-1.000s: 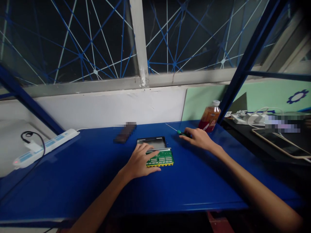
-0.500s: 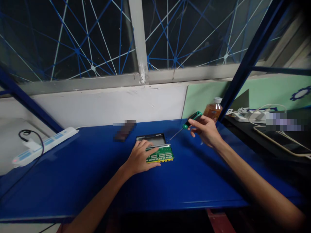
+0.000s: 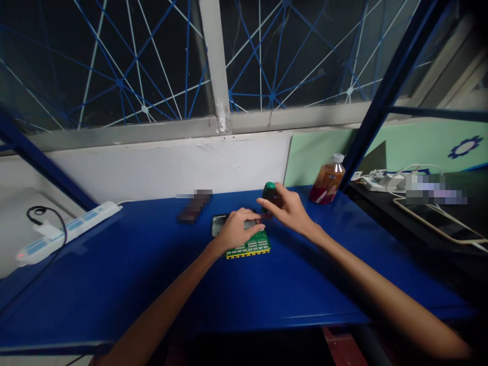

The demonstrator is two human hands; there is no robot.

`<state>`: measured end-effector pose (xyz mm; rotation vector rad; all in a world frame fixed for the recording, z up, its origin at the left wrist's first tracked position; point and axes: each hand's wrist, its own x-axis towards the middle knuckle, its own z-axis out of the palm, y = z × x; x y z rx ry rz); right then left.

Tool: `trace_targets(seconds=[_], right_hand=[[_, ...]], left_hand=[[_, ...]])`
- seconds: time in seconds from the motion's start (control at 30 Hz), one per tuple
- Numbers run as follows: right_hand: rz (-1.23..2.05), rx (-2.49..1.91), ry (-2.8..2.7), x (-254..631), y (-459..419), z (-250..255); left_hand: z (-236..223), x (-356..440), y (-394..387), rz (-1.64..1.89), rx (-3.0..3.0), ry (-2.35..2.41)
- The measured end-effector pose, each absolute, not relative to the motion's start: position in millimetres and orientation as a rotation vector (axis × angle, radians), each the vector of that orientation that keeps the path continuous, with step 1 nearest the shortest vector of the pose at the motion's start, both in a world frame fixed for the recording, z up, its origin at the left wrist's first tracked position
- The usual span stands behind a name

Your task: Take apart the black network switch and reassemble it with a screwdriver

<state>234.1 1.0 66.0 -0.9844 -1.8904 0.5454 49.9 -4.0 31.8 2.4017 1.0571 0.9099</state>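
Observation:
A green circuit board (image 3: pixel 251 246) lies on the blue table (image 3: pixel 152 284), half over a grey metal tray (image 3: pixel 218 223). My left hand (image 3: pixel 234 230) rests on the board's far part with its fingers curled, thumb and forefinger pinched near the tool's hidden tip. My right hand (image 3: pixel 287 209) is closed round a green-handled screwdriver (image 3: pixel 269 192), held nearly upright above the board's far right corner. The screwdriver's shaft is hidden behind the fingers.
A dark blurred block (image 3: pixel 193 206) lies behind the tray. An orange drink bottle (image 3: pixel 327 180) stands at the back right by a blue post. A white power strip (image 3: pixel 64 231) with a black cable lies at the left. Chargers and a tablet (image 3: pixel 438 223) sit on the dark right-hand bench.
My right hand picked the screwdriver up from the table, lifted it, then swung it left to stand over the board. My left hand's fingers shifted toward the tool's tip.

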Motion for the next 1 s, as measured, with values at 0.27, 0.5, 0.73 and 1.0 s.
trace_targets(seconds=[0.27,0.5,0.73,1.0], right_hand=[[0.395,-0.985,-2.007,233,-2,61],[0.371,-0.938,-2.007,232,-1,60],[0.385,-0.924,-2.028,233,-1,58],[0.462,-0.895,-2.057,235,1,58]], left_hand=[[16,53,2,0.886,2.433,1.081],[16,54,2,0.87,2.39,1.092],[17,54,0,0.873,2.402,1.142],[12,53,1,0.923,2.434,1.091]])
